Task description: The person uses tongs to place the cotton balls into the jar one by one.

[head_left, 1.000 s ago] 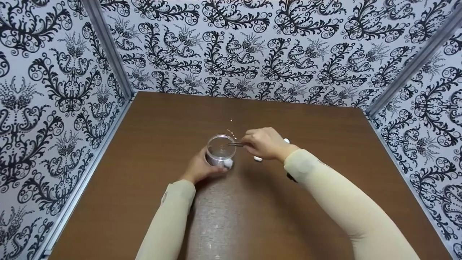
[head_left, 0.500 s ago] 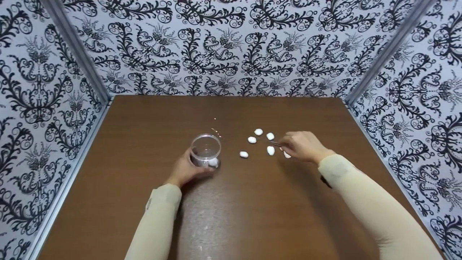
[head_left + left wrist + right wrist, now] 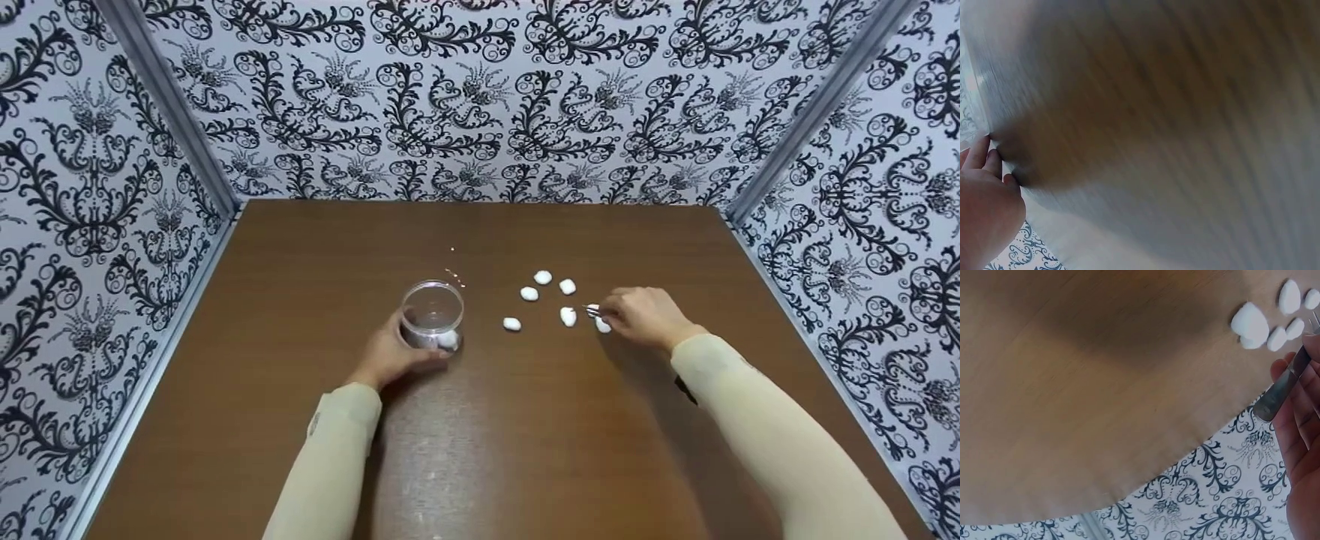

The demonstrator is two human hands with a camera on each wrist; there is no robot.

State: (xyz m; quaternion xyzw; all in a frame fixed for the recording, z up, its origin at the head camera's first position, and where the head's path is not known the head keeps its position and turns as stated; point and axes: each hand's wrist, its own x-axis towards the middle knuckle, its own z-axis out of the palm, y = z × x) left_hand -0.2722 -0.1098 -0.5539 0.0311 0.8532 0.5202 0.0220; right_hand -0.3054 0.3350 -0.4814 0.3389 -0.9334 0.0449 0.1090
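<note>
A clear glass (image 3: 432,315) stands on the brown table (image 3: 525,450), and my left hand (image 3: 391,352) grips its near side. One white pebble-like piece (image 3: 448,340) lies at the bottom of the glass. To the right of the glass, several white pieces (image 3: 529,294) lie loose on the table. My right hand (image 3: 641,319) pinches thin metal tweezers (image 3: 591,308), their tips down among the nearest pieces (image 3: 602,325). In the right wrist view the tweezers (image 3: 1283,385) sit between my fingers, close to a cluster of white pieces (image 3: 1250,323). The left wrist view is blurred; only part of my left hand (image 3: 985,208) shows.
Patterned black-and-white walls (image 3: 480,97) close the table in on the left, back and right. A few tiny bright specks (image 3: 454,274) lie behind the glass.
My right hand has moved with the tweezers from over the glass to the white pieces on the right and lowered there. The left hand stays on the glass.
</note>
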